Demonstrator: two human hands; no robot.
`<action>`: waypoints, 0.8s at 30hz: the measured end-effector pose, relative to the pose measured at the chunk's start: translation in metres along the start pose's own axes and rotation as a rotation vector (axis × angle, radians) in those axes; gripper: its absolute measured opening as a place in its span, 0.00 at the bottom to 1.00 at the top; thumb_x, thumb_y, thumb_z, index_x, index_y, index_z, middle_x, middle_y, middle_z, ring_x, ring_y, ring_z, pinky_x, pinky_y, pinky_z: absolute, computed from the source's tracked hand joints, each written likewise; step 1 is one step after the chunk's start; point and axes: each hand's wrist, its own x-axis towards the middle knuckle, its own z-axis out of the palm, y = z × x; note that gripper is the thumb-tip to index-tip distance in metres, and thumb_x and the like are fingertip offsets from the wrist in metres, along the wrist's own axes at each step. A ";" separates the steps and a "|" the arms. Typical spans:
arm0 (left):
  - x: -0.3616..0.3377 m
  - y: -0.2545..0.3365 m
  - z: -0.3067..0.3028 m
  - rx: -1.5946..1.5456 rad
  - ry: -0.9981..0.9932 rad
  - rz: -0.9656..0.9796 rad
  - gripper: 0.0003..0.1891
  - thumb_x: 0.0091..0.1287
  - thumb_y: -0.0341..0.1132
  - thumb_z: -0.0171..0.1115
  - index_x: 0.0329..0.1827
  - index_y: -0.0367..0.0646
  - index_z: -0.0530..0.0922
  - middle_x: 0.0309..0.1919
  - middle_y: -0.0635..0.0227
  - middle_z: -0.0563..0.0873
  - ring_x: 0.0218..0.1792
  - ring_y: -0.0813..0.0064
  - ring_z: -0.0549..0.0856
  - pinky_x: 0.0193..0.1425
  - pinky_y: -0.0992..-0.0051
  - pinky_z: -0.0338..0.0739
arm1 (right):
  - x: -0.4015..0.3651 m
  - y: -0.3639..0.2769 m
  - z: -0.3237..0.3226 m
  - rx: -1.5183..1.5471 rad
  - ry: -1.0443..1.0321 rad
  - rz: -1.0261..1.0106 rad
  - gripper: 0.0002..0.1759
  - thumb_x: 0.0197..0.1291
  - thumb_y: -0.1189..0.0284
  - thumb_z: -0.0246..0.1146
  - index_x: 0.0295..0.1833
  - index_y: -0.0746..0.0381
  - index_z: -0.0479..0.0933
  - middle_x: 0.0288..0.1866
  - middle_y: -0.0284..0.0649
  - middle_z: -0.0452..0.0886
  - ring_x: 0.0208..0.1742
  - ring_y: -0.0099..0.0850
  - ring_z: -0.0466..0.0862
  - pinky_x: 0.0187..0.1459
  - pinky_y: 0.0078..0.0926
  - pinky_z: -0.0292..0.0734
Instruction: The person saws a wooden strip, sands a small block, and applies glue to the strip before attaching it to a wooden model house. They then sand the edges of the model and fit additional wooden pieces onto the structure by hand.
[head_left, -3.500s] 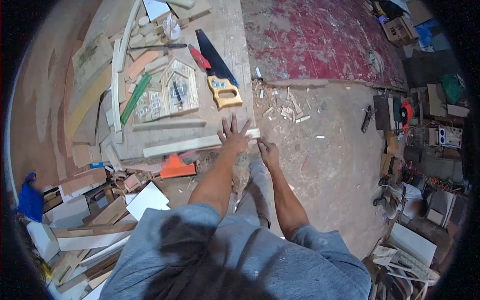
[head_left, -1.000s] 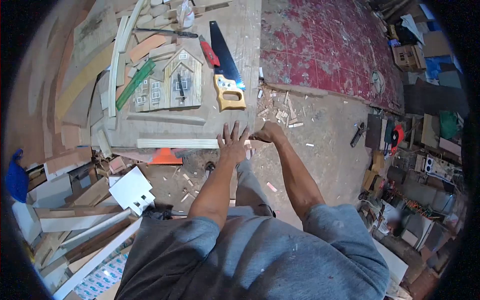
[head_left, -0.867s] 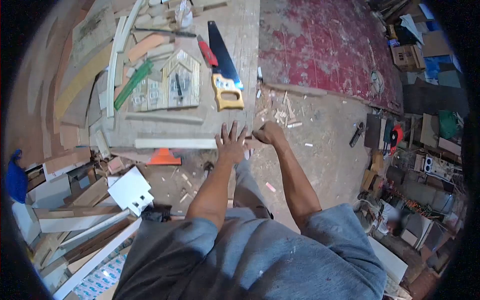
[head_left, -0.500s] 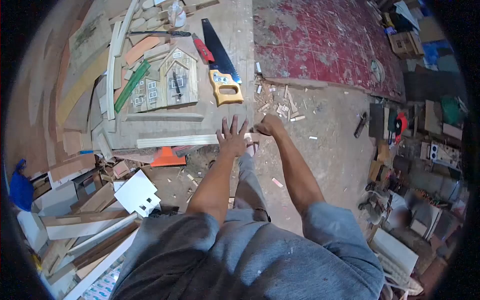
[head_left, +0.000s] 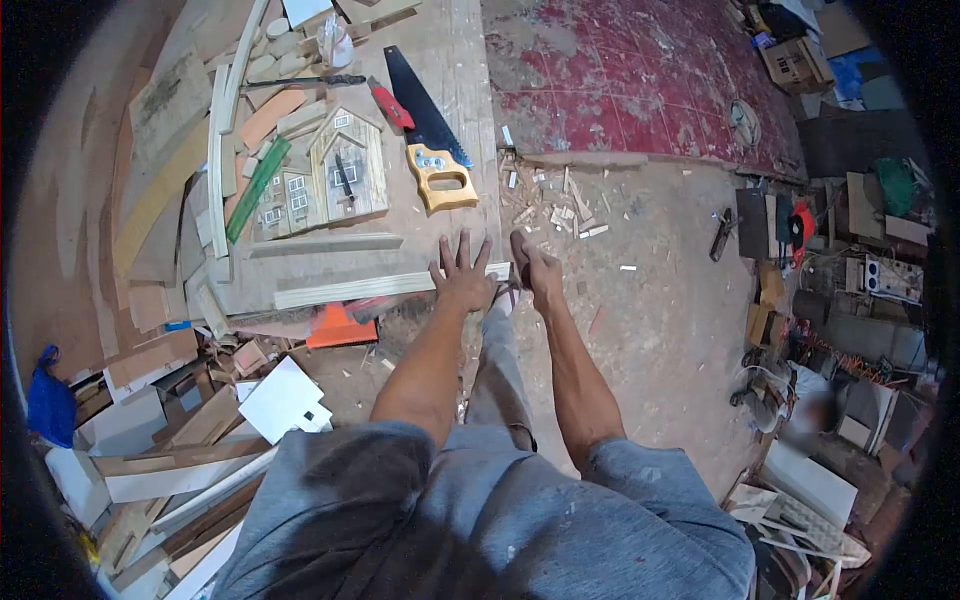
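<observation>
My left hand [head_left: 466, 280] lies with fingers spread over a pale wooden strip [head_left: 350, 290], pressing it along the workbench's front edge. At the strip's right end, my right hand [head_left: 541, 273] is closed around a small dark brown flat piece [head_left: 519, 248]; its kind is unclear. A thinner wooden slat [head_left: 325, 244] lies behind the strip. Farther back are a handsaw [head_left: 437, 160] with a yellow handle, a red utility knife [head_left: 391, 104] and a wooden house model [head_left: 350, 170] with a dark slim tool on it.
A green strip [head_left: 258, 190] and wood offcuts crowd the bench's left side. Scraps [head_left: 570, 208] litter the floor beyond its right edge, near a red floor area [head_left: 630, 80]. Boards [head_left: 180, 455] are piled at lower left, an orange object [head_left: 340, 328] under the front edge.
My right hand has shifted slightly down and turned upright, bringing the dark brown piece into clearer view. My left hand stays on the strip. The whole view has shifted slightly.
</observation>
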 end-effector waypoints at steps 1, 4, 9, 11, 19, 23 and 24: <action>0.001 0.000 0.004 -0.006 -0.007 -0.003 0.39 0.77 0.55 0.48 0.84 0.72 0.37 0.83 0.66 0.24 0.80 0.42 0.22 0.76 0.30 0.33 | 0.005 0.002 0.002 0.018 0.020 -0.167 0.20 0.69 0.61 0.63 0.48 0.70 0.86 0.36 0.34 0.84 0.36 0.24 0.80 0.37 0.26 0.74; 0.001 -0.004 0.012 0.006 0.079 0.023 0.40 0.74 0.54 0.49 0.85 0.70 0.40 0.84 0.65 0.26 0.80 0.40 0.24 0.77 0.31 0.35 | 0.003 0.032 -0.002 -0.038 -0.093 -0.094 0.22 0.70 0.60 0.63 0.52 0.70 0.85 0.38 0.36 0.86 0.40 0.24 0.81 0.41 0.24 0.76; 0.002 -0.003 0.005 0.051 0.041 0.039 0.40 0.76 0.54 0.49 0.84 0.73 0.36 0.83 0.64 0.23 0.79 0.40 0.21 0.76 0.30 0.33 | -0.034 0.034 -0.011 -0.055 0.036 -0.134 0.22 0.70 0.59 0.62 0.46 0.72 0.84 0.33 0.33 0.80 0.36 0.24 0.74 0.41 0.25 0.72; 0.004 -0.002 0.008 0.061 0.009 0.023 0.39 0.77 0.54 0.48 0.84 0.73 0.36 0.83 0.64 0.23 0.79 0.40 0.21 0.76 0.30 0.33 | -0.012 0.031 -0.008 0.001 0.013 -0.143 0.23 0.70 0.59 0.63 0.49 0.72 0.84 0.36 0.35 0.82 0.39 0.24 0.76 0.44 0.24 0.72; -0.001 -0.002 0.010 0.064 0.068 0.036 0.38 0.77 0.54 0.47 0.84 0.73 0.39 0.84 0.66 0.26 0.80 0.43 0.24 0.78 0.34 0.33 | -0.023 0.063 -0.025 0.029 0.040 -0.193 0.24 0.70 0.60 0.61 0.51 0.74 0.84 0.41 0.38 0.86 0.42 0.25 0.79 0.49 0.26 0.74; -0.008 -0.001 0.006 0.063 0.061 0.034 0.38 0.77 0.54 0.47 0.84 0.74 0.39 0.84 0.65 0.26 0.80 0.42 0.24 0.78 0.34 0.33 | -0.034 0.057 -0.011 -0.031 0.052 -0.203 0.24 0.71 0.59 0.59 0.50 0.72 0.84 0.39 0.40 0.86 0.41 0.27 0.79 0.48 0.28 0.74; -0.005 0.001 0.002 0.078 0.052 0.020 0.38 0.77 0.54 0.47 0.84 0.74 0.39 0.84 0.65 0.26 0.80 0.42 0.24 0.78 0.33 0.33 | -0.039 0.061 -0.006 -0.109 0.087 -0.243 0.24 0.71 0.58 0.59 0.49 0.72 0.84 0.39 0.40 0.86 0.40 0.27 0.79 0.48 0.28 0.74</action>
